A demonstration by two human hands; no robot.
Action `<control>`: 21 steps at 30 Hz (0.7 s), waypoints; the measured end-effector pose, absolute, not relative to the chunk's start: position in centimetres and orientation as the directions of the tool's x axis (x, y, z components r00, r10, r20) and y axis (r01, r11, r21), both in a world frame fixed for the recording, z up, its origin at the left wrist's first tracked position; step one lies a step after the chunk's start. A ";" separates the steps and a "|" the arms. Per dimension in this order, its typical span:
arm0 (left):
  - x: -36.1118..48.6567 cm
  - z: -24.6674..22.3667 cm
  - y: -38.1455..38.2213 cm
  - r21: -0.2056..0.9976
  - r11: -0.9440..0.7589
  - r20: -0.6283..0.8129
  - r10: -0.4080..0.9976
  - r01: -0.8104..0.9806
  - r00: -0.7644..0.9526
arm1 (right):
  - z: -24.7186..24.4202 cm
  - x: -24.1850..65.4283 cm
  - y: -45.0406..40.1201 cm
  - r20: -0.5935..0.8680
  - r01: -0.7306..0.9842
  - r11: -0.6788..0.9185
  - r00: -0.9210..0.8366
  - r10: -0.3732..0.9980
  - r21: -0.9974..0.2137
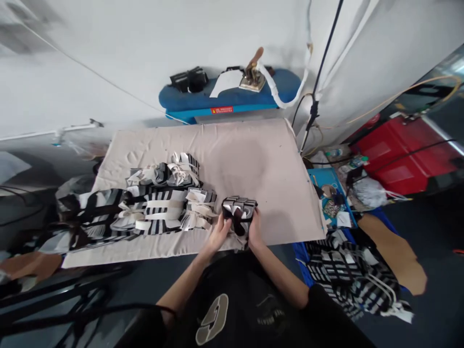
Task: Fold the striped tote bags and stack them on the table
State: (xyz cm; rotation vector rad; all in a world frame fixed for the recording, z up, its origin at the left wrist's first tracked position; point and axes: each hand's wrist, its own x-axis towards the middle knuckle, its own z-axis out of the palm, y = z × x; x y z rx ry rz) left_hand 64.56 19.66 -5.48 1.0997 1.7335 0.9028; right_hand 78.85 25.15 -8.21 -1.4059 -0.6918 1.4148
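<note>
Near the front edge of the cloth-covered table (239, 159), a tied bundle of black-and-white striped fabric pieces (239, 205) sits between my two hands. My left hand (219, 232) grips its left side, and my right hand (255, 227) grips its right side. A dark strip is tied around this bundle, with loose ends hanging toward me. Just left of it lies another striped bundle (198, 208) bound with a cream strip. More tied bundles (163, 210) lie in rows farther left, with a smaller bundle (183, 169) behind them.
A blue ironing board (217, 99) stands behind the table, bearing an iron (253, 77) with a white hose. To the right are a blue tray (335, 193) of small items and striped fabric heaps (348, 270) in a blue container. A dark cable (328, 43) hangs at the back right.
</note>
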 end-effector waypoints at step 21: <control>68.6 1.2 15.8 0.939 0.231 -0.203 0.971 0.254 -0.129 | -0.6 82.5 25.0 -0.259 -0.068 -0.253 0.087 0.962 -0.965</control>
